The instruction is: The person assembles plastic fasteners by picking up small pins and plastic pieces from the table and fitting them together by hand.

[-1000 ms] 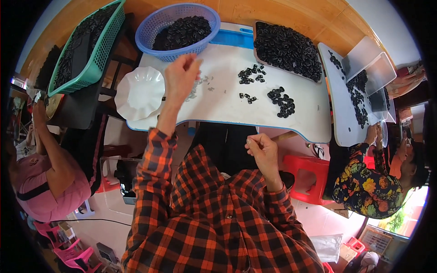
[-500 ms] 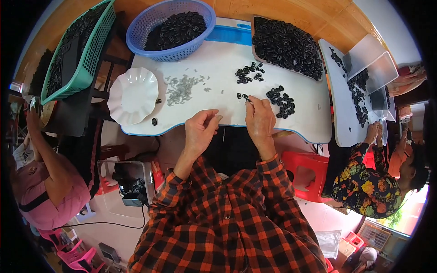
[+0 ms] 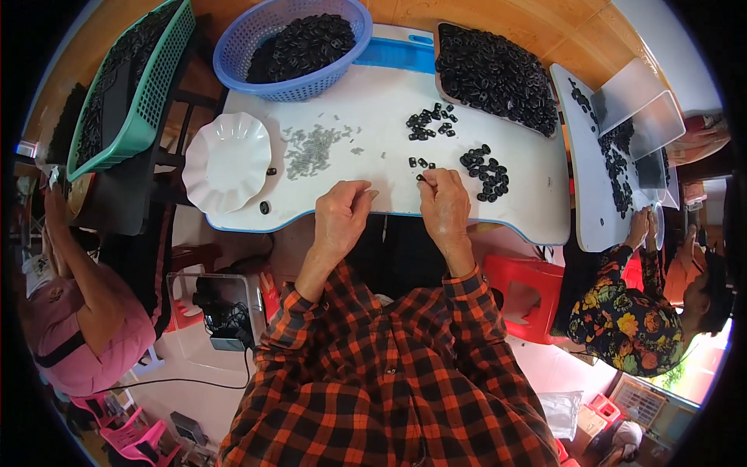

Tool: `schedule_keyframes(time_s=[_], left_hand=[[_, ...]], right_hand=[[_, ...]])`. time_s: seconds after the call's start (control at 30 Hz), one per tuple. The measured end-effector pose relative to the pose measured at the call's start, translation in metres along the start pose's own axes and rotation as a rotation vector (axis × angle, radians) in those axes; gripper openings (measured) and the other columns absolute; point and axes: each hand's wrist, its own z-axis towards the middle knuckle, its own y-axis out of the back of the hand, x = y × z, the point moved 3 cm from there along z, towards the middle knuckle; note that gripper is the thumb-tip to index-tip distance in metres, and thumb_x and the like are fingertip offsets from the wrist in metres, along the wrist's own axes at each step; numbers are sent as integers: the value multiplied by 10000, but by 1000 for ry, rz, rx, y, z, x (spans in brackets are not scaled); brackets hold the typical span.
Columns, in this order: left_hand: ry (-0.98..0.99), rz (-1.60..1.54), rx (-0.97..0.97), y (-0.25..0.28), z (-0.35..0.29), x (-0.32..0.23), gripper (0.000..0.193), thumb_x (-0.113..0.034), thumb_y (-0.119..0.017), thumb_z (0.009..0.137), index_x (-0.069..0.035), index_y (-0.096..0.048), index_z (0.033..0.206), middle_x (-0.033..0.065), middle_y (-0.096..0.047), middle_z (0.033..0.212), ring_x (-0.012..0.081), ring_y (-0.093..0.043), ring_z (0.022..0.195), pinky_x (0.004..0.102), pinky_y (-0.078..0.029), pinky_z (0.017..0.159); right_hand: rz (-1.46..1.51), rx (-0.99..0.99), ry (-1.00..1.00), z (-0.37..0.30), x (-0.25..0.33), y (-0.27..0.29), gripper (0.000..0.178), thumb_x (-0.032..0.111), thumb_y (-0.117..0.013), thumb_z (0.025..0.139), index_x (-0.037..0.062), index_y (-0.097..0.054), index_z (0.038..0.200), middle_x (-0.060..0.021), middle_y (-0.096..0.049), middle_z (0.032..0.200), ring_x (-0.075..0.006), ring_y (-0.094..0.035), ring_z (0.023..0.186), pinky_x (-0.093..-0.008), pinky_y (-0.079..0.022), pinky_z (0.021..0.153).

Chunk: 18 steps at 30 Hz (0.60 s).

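Observation:
My right hand (image 3: 447, 206) is closed in a pinch on a small black plastic piece (image 3: 420, 177) above the front of the white table (image 3: 366, 101). Just beyond its fingertips lie a few small black pieces (image 3: 422, 163). To its right is a cluster of black oval pieces (image 3: 484, 173); farther back sits a group of black two-holed pieces (image 3: 430, 122). My left hand (image 3: 340, 218) is closed at the table's front edge, thumb against forefinger; what it holds, if anything, is too small to make out. Beyond it spread tiny clear pieces (image 3: 313, 152).
A scalloped white plate (image 3: 227, 163) stands at the left, two black pieces beside it. Behind are a blue basket (image 3: 299, 87) and a tray (image 3: 498, 78), both full of black pieces. A green crate (image 3: 152, 101) is far left. People sit on both sides, one at another table (image 3: 583, 187).
My right hand has drawn a black piece slightly toward me, away from the few others. My left hand has shifted a little and its fingers have curled more.

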Motion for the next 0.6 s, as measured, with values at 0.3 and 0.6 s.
schedule_keyframes(time_s=[0.3,0.6], left_hand=[[-18,15,-1,-2,-2,-1,125,-37,-662,783,8,-638,898,146,-626,760,237,-621,618,313,-485,561],[-36,33,-13,0,-5,-11,134,-33,-667,790,11,-641,913,130,-621,741,192,-615,614,290,-480,558]], right_hand=[[-131,32,-12,2,11,2,108,162,-598,818,70,-595,875,-128,-545,850,-336,-575,766,-426,-466,655],[12,37,-12,-7,12,2,71,97,-623,793,82,-582,849,-126,-561,823,-318,-574,751,-399,-468,645]])
